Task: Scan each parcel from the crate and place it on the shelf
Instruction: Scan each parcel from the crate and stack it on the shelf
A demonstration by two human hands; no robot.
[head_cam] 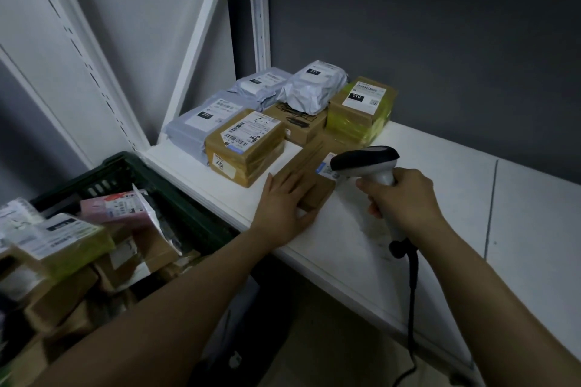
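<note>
Two hands work at the front of the white shelf (pixel 440 173); green crate (pixel 125 165) of packages at near left. Right hand (pixel 407 198) curled round scanner (pixel 366 162) handle. Left hand (pixel 284 203) flat, fingers straight, on brown parcel (pixel 309 163), which lies on the shelf under the scanner head. Shelved parcels (pixel 248 141) just behind.

- White shelf board (pixel 424 173)
- Flat grey plastic mailer (pixel 195 126), back left
- Tape-wrapped brown cardboard box (pixel 248 148), touching the mailer
- Long plain brown cardboard box (pixel 309 163), near the front edge
</note>
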